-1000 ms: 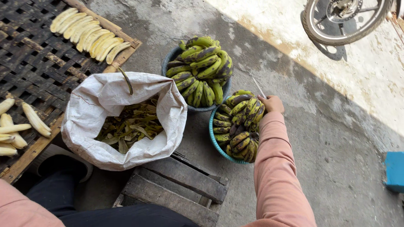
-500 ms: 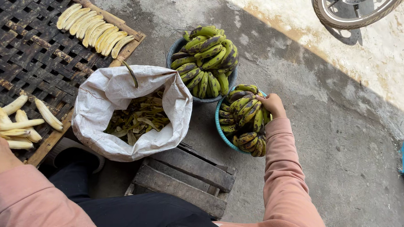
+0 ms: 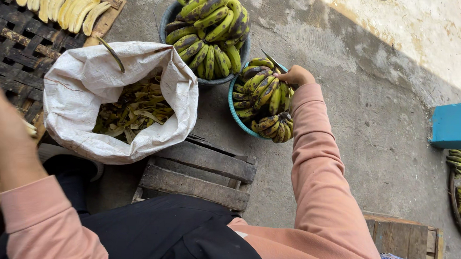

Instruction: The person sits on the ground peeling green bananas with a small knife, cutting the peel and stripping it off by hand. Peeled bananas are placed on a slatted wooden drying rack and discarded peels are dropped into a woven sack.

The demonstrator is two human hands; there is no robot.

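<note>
Closed around a thin knife handle, the right hand (image 3: 295,75) rests on top of a bunch of green bananas (image 3: 265,97), with the slim metal blade (image 3: 273,60) poking out beyond the knuckles. That bunch sits in a round teal bowl (image 3: 233,110) on the rough concrete ground (image 3: 366,109); the fruit is curved, smooth-skinned and mottled with dark patches. Just beside it, touching rim to rim as far as can be seen, a darker round basin (image 3: 212,82) is heaped with more green and yellowish bananas (image 3: 209,25).

At the left edge the left hand (image 3: 2,125) is blurred; something pale and long shows by it, but whether it is held cannot be told. It hovers over a dark woven lattice tray (image 3: 16,47) with a wooden frame, where a row of peeled, cream-coloured bananas (image 3: 60,3) lies along the top edge.

Between the tray and the bowls a crinkled white woven sack (image 3: 82,81) stands open, rim rolled down, filled with limp yellow-green peels (image 3: 135,110); one curved peel (image 3: 112,53) hangs over its rim. A low stool of weathered grey wooden slats (image 3: 197,172) sits just below the sack. A blue box (image 3: 456,124) stands well apart to the right.
</note>
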